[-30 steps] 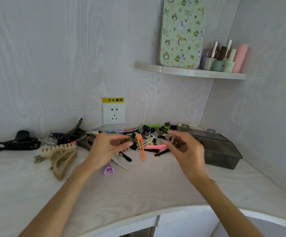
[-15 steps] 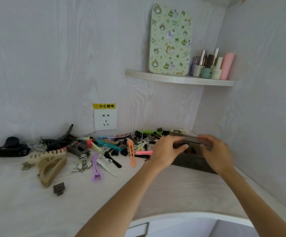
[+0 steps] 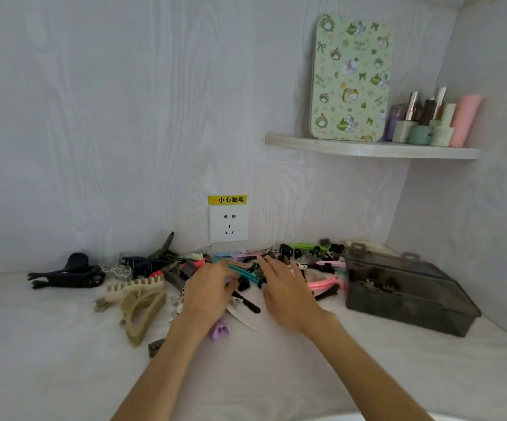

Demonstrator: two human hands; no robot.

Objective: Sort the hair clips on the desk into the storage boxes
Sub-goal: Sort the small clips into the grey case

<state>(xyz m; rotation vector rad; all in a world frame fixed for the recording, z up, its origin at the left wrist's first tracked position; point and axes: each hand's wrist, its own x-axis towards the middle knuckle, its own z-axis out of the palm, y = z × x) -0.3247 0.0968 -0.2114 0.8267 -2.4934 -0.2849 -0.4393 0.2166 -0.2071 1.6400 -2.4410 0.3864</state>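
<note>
Head view: both hands are reaching into the hair clips (image 3: 246, 268) heaped on the desk (image 3: 64, 360) below the wall socket (image 3: 228, 223). The left hand (image 3: 208, 294) is curling over the pile, thumb near a black clip; whether it's pinching anything, I cannot tell. The right hand (image 3: 287, 291) is lying flat, fingers spread, gripping nothing. The smoky storage box (image 3: 404, 294) is sitting lid-down just right of the pile, in the corner.

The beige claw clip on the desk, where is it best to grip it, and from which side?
Probably from above, pinching the claw clip across its two curved arms near the middle. It lies flat with open loops facing up and bare desk on its left.
</note>
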